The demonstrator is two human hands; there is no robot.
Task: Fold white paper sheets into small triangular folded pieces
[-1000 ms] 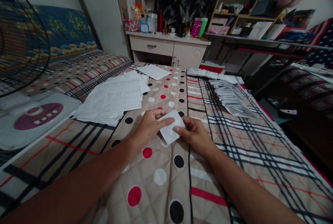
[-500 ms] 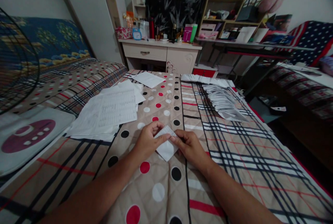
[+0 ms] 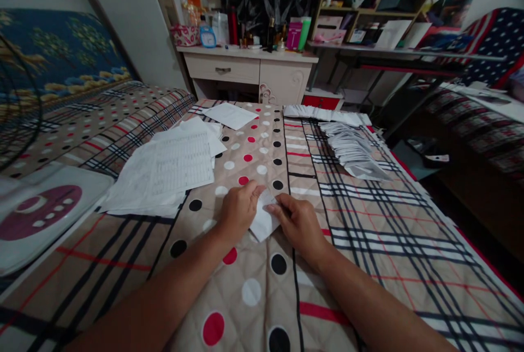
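A small piece of folded white paper is held between my two hands, just above the patterned bedspread. My left hand pinches its upper left edge, with thumb and fingers pressed together. On the other side, my right hand grips the right edge, thumb on top and fingers partly hidden behind. To the left lies a loose pile of white printed sheets. Beyond it is a single white sheet. At the right rests a fanned row of folded papers.
Behind that row lies another strip of folded white papers. A white bag with a purple print sits at the left edge, near a fan's wire guard. A white dresser stands past the bed's far end.
My left thumb has moved up off the paper's middle to its upper left edge. The paper has turned slightly in my hands. The camera view has tilted down a little.
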